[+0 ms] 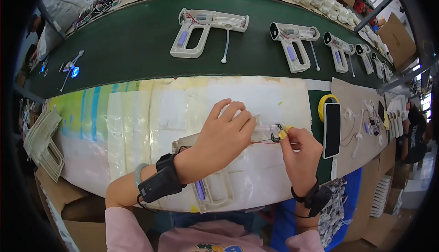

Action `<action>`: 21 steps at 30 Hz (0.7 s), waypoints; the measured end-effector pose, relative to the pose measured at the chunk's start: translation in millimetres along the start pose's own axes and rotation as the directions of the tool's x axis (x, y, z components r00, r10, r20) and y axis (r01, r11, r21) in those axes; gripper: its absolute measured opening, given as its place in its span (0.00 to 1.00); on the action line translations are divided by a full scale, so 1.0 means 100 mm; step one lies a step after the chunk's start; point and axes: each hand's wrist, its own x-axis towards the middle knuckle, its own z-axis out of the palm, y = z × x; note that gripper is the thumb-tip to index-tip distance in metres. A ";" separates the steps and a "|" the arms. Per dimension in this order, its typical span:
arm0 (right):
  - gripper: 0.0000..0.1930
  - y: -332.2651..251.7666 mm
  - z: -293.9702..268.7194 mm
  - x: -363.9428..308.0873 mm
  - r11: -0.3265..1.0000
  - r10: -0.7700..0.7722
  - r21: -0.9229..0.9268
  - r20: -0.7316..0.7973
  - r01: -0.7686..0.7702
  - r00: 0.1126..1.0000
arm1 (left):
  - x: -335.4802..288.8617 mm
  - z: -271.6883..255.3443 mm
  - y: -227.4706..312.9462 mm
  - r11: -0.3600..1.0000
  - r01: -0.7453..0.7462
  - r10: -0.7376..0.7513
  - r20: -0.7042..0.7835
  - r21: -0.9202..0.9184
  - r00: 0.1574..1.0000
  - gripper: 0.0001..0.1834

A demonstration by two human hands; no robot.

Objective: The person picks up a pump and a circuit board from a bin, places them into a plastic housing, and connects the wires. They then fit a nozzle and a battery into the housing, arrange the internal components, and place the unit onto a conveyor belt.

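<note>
A white plastic housing (219, 201) with a looped handle lies on the work surface in front of me, a purple cylinder (200, 189) in its grip. My left hand (222, 137) is curled over the upper part of this housing, fingertips hidden beneath it. To its right my right hand (302, 149) pinches a small piece of yellow tape (285, 132). The tape touches a clear round part with a dark ring (275, 133) at the housing's end. Thin red wires (265, 141) run from there under my left hand.
Several similar open housings (192, 46) rest on the green belt beyond. At right are a yellow tape roll (321, 110), a phone (332, 130) and wired parts (366, 121). White shells (48, 137) stack at left; a blue bin (350, 197) stands lower right.
</note>
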 end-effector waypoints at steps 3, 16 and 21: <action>0.07 -0.01 0.03 0.01 0.995 -0.100 0.005 -0.022 0.100 0.995 | -0.03 0.01 -0.02 0.991 0.004 -0.008 -0.028 -0.137 1.000 0.10; 0.08 0.03 0.17 0.21 0.928 -0.364 -0.033 0.128 0.371 0.922 | -0.20 0.22 0.00 0.949 0.212 -0.205 0.057 -0.235 0.977 0.08; 0.08 0.02 0.17 0.27 0.944 -0.323 -0.009 0.177 0.330 0.930 | -0.23 0.26 0.01 0.968 0.202 -0.202 0.015 -0.152 0.979 0.08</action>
